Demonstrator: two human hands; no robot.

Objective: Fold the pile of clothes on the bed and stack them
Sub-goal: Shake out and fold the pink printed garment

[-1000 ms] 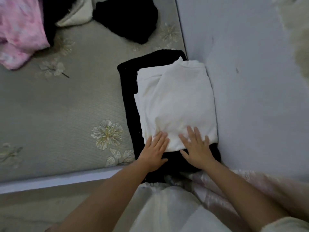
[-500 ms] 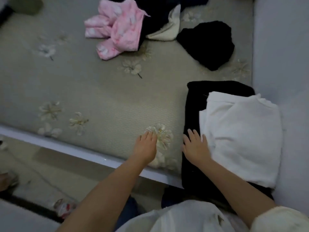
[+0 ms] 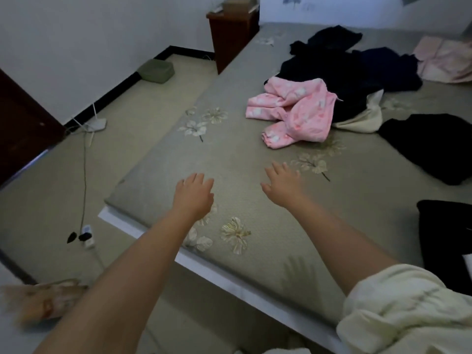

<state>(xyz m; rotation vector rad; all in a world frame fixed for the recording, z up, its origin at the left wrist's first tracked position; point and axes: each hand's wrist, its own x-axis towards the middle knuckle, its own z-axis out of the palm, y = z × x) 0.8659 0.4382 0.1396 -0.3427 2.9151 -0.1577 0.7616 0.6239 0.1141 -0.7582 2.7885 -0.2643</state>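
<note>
Both my hands are stretched out over the grey-green flowered bed [image 3: 229,159], holding nothing. My left hand [image 3: 194,195] hovers near the bed's front left corner with fingers straight. My right hand [image 3: 282,183] is a little farther in, fingers spread. Beyond them lies a crumpled pink patterned garment [image 3: 298,113], resting against a heap of dark clothes [image 3: 357,70] with a cream piece [image 3: 362,118] at its edge. A black garment [image 3: 434,146] lies alone at the right. The folded stack's black edge [image 3: 447,238] shows at the far right, mostly cut off.
A pale pink garment [image 3: 444,60] lies at the bed's far right. A dark wooden nightstand [image 3: 229,34] stands at the bed's head. On the floor to the left are a green cushion [image 3: 155,70], a white router [image 3: 94,123] and a power strip [image 3: 84,236] with a cable.
My hands left the folded white and black stack and moved forward over the bare bed. The view swung up and left, so the pile came into view and the stack slid to the right edge.
</note>
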